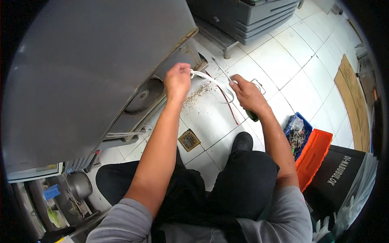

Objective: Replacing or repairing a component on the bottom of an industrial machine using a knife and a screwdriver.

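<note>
White strap (pixel 210 82) runs as a flat, pale band between both hands, at about 12 o'clock from the person's knees, above the tiled floor (pixel 283 65). It leaves the left hand as a narrow strip, sags slightly, and curves into a loop just before the right hand. Its surface is plain and unmarked.

Left hand (pixel 177 80) is clenched into a fist around one end of the strap, close against the lower edge of the tilted grey metal appliance (pixel 93 69). Right hand (pixel 248 95) is closed on the other end of the strap and on a tool with a dark green handle (pixel 252 116); a thin metal shaft (pixel 222 69) extends from this hand toward 11 o'clock.

A red cable (pixel 229 105) lies on the floor beneath the strap, amid scattered debris. A square floor drain (pixel 189 140) sits at 6 o'clock from the strap. Blue and orange bins (pixel 312 152) stand at 4 o'clock.

Limits of view: the strap ends are hidden inside both fists. The tool tip is too thin to identify. Where the strap attaches to the appliance, if at all, cannot be determined. Bin contents are indistinct.
</note>
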Available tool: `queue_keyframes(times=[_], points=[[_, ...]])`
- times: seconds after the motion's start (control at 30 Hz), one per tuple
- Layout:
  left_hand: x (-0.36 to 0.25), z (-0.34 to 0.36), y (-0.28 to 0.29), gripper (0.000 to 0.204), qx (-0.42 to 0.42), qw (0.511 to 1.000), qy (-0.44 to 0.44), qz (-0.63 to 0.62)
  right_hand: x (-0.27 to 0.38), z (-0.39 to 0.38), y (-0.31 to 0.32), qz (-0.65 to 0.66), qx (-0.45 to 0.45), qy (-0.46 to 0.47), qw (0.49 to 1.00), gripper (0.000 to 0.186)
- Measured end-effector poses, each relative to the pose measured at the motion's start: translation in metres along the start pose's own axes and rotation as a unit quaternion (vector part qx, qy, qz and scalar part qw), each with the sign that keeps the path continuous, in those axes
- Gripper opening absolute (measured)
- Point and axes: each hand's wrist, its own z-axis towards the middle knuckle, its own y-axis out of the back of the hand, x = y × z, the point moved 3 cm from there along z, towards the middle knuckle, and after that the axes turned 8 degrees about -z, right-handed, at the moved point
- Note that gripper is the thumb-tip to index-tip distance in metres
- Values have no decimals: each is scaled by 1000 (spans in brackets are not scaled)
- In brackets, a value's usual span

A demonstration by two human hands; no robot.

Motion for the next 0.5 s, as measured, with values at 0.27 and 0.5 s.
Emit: queue_keyframes(times=[0.27,0.5], points=[[0,42,-21,11,-55,732,322,-598,63,33,12,13,-6,152,988,36],[-5,42,-33,15,-36,573,344,-743,63,54,1,6,-17,188,982,32]])
